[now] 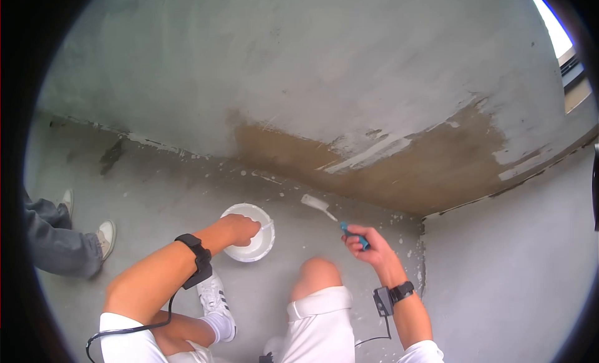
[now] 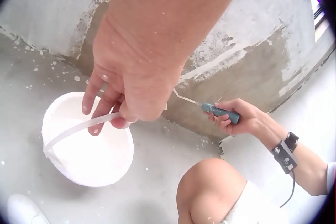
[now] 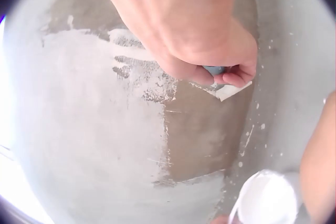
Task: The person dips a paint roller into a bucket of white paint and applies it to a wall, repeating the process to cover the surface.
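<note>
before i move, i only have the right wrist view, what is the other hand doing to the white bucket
Observer: In the left wrist view, the left hand pinches the white bucket's pale handle between thumb and fingers.
Operator: ok and the tool in the right hand, what joins its grip to the head
Observer: In the head view, a thin shaft runs from the blue-green grip, held in the right hand, to the pale head.
Operator: anyone else near
Observer: Yes, someone in grey trousers and light shoes is at the head view's left edge.
</note>
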A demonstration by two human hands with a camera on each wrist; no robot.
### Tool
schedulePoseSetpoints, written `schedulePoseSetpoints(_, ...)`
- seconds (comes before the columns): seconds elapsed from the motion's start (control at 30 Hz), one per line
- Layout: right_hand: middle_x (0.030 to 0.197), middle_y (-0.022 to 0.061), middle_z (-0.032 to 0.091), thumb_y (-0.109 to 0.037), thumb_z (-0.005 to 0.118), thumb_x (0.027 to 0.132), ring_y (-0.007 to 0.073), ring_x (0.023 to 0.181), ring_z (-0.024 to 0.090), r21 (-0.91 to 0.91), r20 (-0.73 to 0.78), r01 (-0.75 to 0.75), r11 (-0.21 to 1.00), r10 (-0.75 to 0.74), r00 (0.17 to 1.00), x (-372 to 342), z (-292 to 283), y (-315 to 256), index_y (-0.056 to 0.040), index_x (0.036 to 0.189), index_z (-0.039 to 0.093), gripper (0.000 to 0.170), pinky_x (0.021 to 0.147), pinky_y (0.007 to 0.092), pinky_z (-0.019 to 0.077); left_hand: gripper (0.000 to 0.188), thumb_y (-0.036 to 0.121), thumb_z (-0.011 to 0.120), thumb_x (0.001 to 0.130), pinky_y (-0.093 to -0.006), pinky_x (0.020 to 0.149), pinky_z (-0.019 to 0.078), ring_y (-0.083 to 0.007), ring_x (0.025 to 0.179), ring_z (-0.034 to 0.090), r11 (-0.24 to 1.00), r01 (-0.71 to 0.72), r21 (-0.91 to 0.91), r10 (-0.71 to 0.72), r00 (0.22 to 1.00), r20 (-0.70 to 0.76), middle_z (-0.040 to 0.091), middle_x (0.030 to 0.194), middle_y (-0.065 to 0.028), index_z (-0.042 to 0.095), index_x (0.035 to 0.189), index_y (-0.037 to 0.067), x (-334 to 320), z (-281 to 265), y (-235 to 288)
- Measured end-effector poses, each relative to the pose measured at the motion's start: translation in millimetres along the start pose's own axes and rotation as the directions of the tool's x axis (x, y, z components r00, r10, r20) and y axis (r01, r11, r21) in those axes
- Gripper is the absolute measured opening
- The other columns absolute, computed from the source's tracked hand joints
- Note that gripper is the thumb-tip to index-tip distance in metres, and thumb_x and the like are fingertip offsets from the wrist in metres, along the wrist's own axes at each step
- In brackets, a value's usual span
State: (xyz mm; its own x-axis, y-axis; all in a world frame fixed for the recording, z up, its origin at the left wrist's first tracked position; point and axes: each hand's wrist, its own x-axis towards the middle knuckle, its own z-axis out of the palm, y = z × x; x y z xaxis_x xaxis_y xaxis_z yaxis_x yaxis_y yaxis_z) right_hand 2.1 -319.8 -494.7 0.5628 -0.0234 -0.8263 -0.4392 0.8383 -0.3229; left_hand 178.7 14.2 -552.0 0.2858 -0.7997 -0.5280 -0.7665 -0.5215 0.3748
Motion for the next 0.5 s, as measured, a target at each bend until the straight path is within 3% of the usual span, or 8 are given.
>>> schedulePoseSetpoints(0.07,0.087,0.0093,0.053,-0.007,0.056,0.098,0.0043,0.051,0.040,0.092,0.048,-0.121,0.988,0.117,0.992,-35.3,-1.2,2.1,-0.0005,0.100,0.050,0.009,0.041,0.0202,0.0309,0.021,0.010,0.061,0.084,-0.0481,0.078,0.0522,-0.0354,0.093,0.068,1.000,-0.029,0.003,0.029,0.999,-0.035,0.071,0.099,-0.0146,0.064,0.105,0.008,3.9,5.2,-4.5)
schedulePoseSetpoints(0.17,0.087,0.0095,0.055,-0.009,0.056,0.098,0.0046,0.046,0.037,-0.033,0.079,-0.032,0.999,0.035,0.996,-89.9,6.7,-4.9,-0.0035,0.107,0.051,0.012,0.038,0.0202,0.0263,0.021,0.010,0.061,0.084,-0.0481,0.078,0.0521,-0.0351,0.093,0.068,1.000,-0.022,-0.003,0.022,0.999,-0.024,0.071,0.098,-0.0142,0.063,0.105,0.009,9.3,6.7,-5.2)
schedulePoseSetpoints(0.27,0.089,0.0085,0.056,-0.014,0.059,0.098,0.0043,0.045,0.035,-0.138,-0.023,0.105,0.985,-0.109,0.994,-150.4,36.0,-12.5,-0.0068,0.115,0.053,0.019,0.038,0.0200,0.0249,0.022,0.010,0.060,0.084,-0.0482,0.078,0.0522,-0.0343,0.094,0.068,1.000,-0.015,0.007,0.015,1.000,-0.004,0.071,0.099,-0.0135,0.063,0.106,0.010,10.3,1.8,-1.2)
schedulePoseSetpoints(0.3,0.088,0.0077,0.057,-0.015,0.060,0.098,0.0041,0.045,0.035,-0.313,-0.084,0.208,0.927,-0.246,0.966,-164.7,46.7,-13.3,-0.0073,0.117,0.053,0.021,0.038,0.0202,0.0246,0.022,0.010,0.060,0.084,-0.0480,0.079,0.0524,-0.0340,0.095,0.068,1.000,-0.018,0.011,0.018,1.000,0.004,0.071,0.100,-0.0133,0.063,0.106,0.010,11.6,1.5,-1.1)
schedulePoseSetpoints(0.37,0.085,0.0062,0.057,-0.017,0.061,0.097,0.0039,0.045,0.036,-0.642,-0.129,0.327,0.694,-0.518,0.846,-189.9,67.0,-15.7,-0.0083,0.120,0.054,0.026,0.038,0.0205,0.0241,0.023,0.011,0.060,0.084,-0.0478,0.080,0.0526,-0.0334,0.098,0.068,0.999,-0.030,0.019,0.029,0.999,0.018,0.070,0.102,-0.0130,0.063,0.107,0.010,15.7,0.8,-1.3)
schedulePoseSetpoints(0.5,0.075,0.0027,0.055,-0.019,0.063,0.096,0.0033,0.045,0.036,-0.824,0.018,0.445,0.350,-0.769,0.639,-230.7,84.6,-37.0,-0.0063,0.124,0.056,0.031,0.037,0.0203,0.0248,0.026,0.011,0.059,0.084,-0.0470,0.084,0.0526,-0.0329,0.102,0.067,0.998,-0.017,0.055,0.012,0.997,0.081,0.069,0.106,-0.0133,0.063,0.110,0.010,18.1,-7.8,1.7)
